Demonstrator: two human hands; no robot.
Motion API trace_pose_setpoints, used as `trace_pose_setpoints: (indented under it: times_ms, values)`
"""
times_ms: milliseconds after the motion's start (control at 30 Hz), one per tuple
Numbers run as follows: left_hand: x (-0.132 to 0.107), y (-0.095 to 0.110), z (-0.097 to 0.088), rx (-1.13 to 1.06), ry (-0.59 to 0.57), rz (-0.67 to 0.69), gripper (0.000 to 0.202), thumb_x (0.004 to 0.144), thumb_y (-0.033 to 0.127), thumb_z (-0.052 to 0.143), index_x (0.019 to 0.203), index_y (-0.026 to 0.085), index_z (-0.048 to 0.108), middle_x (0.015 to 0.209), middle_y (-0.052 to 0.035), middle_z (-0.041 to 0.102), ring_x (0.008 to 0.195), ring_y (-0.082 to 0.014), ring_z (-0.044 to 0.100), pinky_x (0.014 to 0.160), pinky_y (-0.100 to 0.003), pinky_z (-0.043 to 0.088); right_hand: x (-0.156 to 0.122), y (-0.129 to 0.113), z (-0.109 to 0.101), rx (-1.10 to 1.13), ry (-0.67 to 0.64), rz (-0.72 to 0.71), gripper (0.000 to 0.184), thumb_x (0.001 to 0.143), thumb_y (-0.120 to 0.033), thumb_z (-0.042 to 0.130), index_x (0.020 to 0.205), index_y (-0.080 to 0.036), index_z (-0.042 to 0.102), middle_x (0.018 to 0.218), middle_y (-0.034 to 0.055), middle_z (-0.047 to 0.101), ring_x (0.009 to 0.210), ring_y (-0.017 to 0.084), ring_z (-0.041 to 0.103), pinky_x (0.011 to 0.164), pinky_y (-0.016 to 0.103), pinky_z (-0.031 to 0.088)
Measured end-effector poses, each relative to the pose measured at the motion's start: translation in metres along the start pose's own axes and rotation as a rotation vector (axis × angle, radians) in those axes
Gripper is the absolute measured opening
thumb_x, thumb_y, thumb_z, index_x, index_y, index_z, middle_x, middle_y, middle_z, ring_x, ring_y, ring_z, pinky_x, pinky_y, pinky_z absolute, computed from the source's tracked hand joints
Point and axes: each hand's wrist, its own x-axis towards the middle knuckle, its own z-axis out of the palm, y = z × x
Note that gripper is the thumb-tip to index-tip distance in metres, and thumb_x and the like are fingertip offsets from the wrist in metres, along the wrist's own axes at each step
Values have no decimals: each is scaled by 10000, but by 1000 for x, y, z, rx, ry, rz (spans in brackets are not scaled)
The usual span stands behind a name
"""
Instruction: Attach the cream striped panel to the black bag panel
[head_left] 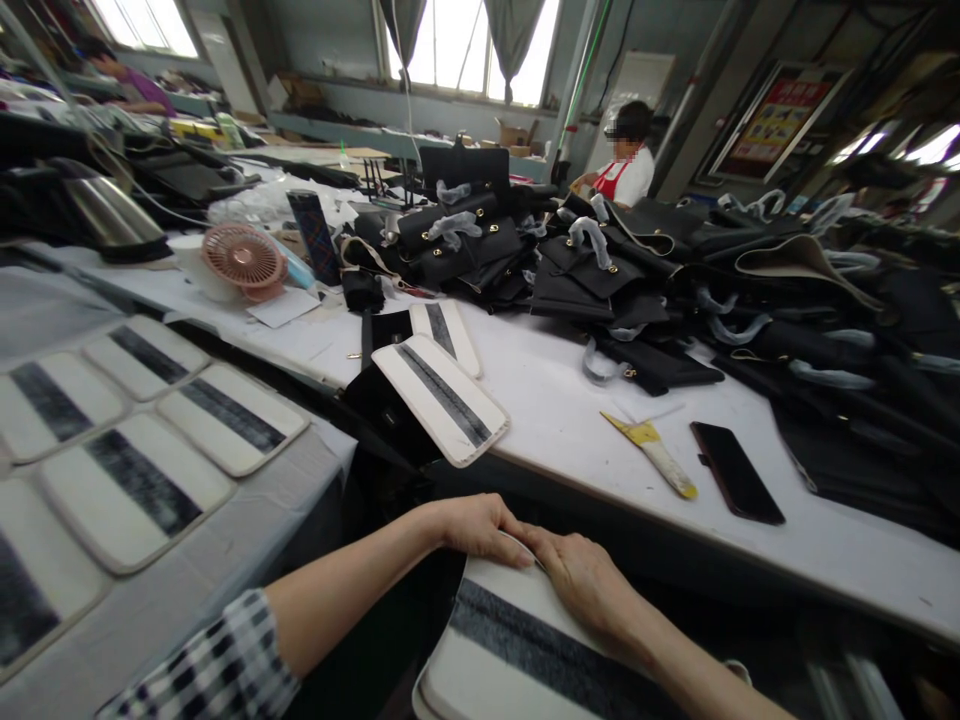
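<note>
Both of my hands rest on the far edge of a white panel with a dark grey stripe [510, 650] that lies low in front of me. My left hand [480, 527] curls its fingers over the panel's top corner. My right hand [581, 575] lies on the panel beside it, fingers bent over the rim and touching the left hand's fingertips. Another panel of the same kind [442, 398] sits tilted at the white table's near edge, with one more [446, 335] behind it.
Several striped panels [135, 485] lie on a grey surface at the left. The white table [570, 420] holds a black phone [736, 472], a yellow-handled scraper [652, 452], a pink fan [244, 260] and heaps of black bags [600, 270]. A person in a red apron [626, 165] works at the back.
</note>
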Motion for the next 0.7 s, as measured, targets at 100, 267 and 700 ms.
trace_pose_setpoints:
  times_ms: [100,267,700]
  values:
    - [-2,0,-2,-94,-15,-5,379,740,460,720,1050,244,755,1042,36,734,1012,-204,615,865,-245,455,0,-1,0,6,0,20,528,1025,-471,179,1388,-314,528,1390,22,558,1183,269,606,960,389,470]
    - [-23,-3,-12,-225,56,-31,594,708,441,743,1229,172,654,1206,-87,686,1090,-234,621,952,-328,466,1,-2,0,12,12,63,543,1016,-510,174,1382,-329,532,1363,13,587,1180,288,608,978,444,465]
    - [-23,-8,18,36,453,-3,305,697,222,577,923,199,780,852,-19,751,825,-205,634,730,-273,454,8,-4,0,61,-20,47,587,1007,-560,146,1381,-326,534,1386,15,569,1196,292,594,965,435,466]
